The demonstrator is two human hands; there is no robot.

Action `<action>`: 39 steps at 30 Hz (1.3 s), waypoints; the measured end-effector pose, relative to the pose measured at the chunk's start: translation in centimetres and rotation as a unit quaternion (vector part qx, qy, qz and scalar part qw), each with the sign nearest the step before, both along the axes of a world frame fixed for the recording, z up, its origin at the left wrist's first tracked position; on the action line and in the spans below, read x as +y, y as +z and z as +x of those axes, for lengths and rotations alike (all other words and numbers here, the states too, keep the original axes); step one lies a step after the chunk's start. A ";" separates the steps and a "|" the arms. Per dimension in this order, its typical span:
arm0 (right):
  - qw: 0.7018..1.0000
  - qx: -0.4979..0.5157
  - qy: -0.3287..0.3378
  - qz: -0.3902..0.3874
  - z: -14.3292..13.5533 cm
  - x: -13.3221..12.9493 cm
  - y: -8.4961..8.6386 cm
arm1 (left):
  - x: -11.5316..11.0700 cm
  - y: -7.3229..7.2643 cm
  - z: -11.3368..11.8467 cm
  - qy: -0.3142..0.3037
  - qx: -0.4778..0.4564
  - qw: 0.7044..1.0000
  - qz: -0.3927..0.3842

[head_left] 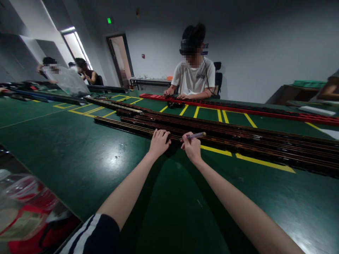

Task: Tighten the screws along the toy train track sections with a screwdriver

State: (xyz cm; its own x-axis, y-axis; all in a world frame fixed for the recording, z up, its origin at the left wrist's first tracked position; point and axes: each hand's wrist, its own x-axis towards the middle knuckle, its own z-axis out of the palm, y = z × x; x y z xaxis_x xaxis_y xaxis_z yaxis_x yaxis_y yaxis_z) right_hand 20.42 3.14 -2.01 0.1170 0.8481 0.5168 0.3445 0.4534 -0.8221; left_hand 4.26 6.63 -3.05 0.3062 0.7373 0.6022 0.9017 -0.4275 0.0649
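Observation:
A bundle of long dark rails with copper-brown edges [233, 133] runs across the green table in front of me. My left hand [159, 143] rests on the nearest rail, its fingers stretched over the top and slightly apart. Just to the right, my right hand [192, 147] is closed around a pen [198, 135] with a clear barrel. The pen's back end points right, and its tip, low by the rail's near side, is hard to make out.
Across the table [66, 141], a person in a white shirt [194, 77] works behind a long red rail [251, 110]. Yellow tape lines [215, 150] mark the tabletop. A clear plastic bag [71, 83] sits at the back left; bottles [29, 194] stand below the left edge.

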 end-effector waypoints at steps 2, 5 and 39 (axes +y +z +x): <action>1.000 -0.002 -0.002 0.001 0.0 0.0 0.0 | -0.1 0.1 0.0 -0.003 0.001 1.000 0.001; 1.000 -0.001 -0.001 0.003 0.0 0.0 0.0 | -0.2 0.1 0.0 -0.003 0.003 1.000 0.000; 1.000 0.012 -0.001 -0.003 0.0 -0.1 0.0 | 0.0 0.2 -0.5 0.008 -0.006 1.000 -0.013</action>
State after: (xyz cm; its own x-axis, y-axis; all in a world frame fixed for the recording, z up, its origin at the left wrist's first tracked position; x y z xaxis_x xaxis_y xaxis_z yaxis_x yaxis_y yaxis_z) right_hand 20.40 3.07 -2.01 0.1312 0.8505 0.5093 0.3256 0.4483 -0.8325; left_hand 3.80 6.61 -2.89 0.2864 0.7578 0.5863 0.9075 -0.4108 0.0876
